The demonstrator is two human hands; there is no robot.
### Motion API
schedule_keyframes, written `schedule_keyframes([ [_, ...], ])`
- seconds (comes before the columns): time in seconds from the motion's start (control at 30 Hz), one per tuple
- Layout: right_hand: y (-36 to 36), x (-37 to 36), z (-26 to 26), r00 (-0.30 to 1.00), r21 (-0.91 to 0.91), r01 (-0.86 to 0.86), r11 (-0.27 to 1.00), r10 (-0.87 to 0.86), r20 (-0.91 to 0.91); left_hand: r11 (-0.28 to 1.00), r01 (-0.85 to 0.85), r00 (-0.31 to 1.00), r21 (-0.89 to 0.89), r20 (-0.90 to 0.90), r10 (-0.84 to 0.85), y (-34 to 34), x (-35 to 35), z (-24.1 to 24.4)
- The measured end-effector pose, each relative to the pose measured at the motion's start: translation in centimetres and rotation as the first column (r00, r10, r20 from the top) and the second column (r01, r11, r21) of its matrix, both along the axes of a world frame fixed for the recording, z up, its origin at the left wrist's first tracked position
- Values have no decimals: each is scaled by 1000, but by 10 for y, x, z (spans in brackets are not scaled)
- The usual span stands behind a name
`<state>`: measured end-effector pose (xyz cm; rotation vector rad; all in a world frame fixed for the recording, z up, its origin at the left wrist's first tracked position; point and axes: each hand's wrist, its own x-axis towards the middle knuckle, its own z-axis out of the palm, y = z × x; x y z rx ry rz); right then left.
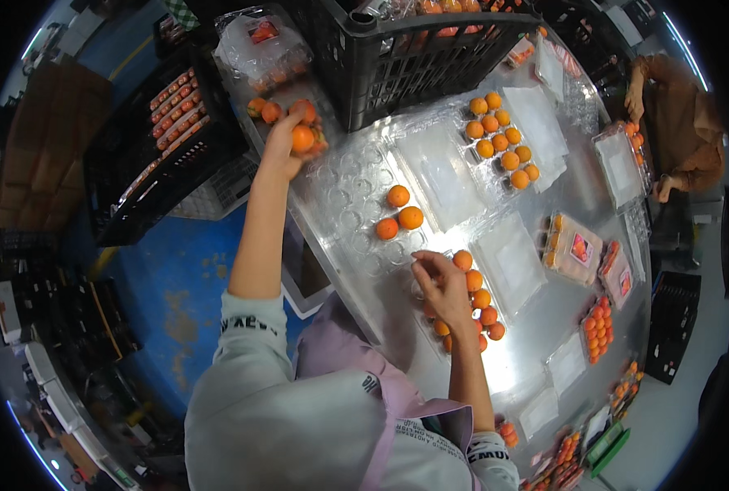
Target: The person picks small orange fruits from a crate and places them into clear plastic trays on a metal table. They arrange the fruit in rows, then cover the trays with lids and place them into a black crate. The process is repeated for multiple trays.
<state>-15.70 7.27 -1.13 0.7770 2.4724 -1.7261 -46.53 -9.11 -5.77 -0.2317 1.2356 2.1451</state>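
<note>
At the table's left edge, my left hand [285, 144] is closed around a few round orange fruits [303, 139]; how many is partly hidden. Two more loose fruits [271, 112] lie just beyond it. My right hand [445, 285] is empty, thumb and fingers apart and bent, above a clear plastic tray of fruits [480, 299], hiding part of it. Between the hands, a clear moulded tray [358, 190] holds three fruits [410, 218] near its right side; its other visible hollows are bare. Its lid [441, 178] lies folded out, with a white pad inside.
A tall black plastic crate [426, 61] stands at the table's far edge. Beyond my right hand are another filled tray [499, 141] and closed labelled packs [572, 248]. A co-worker [677, 123] handles a pack across the metal table [524, 344]. Left is a black crate of packs [168, 159].
</note>
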Motion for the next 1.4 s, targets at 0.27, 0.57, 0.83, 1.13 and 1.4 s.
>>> schedule_keyframes([
  [0.27,-19,-39,29,918,274,74,959,42,-394,837,372,863,401,183,-472,17,154,31],
  [0.57,-6,4,22,995,-8,26,1000,-27,-101,775,492,740,396,279,-612,28,234,22],
  [0.83,-4,16,10,988,-218,145,965,-151,-12,757,554,733,348,228,-641,27,246,21],
  [1.13,4,20,1,985,-327,170,930,-155,73,813,518,770,267,268,-579,31,247,25],
  [1.4,11,16,-2,955,-584,274,764,-289,70,805,479,727,350,355,-587,25,243,17],
])
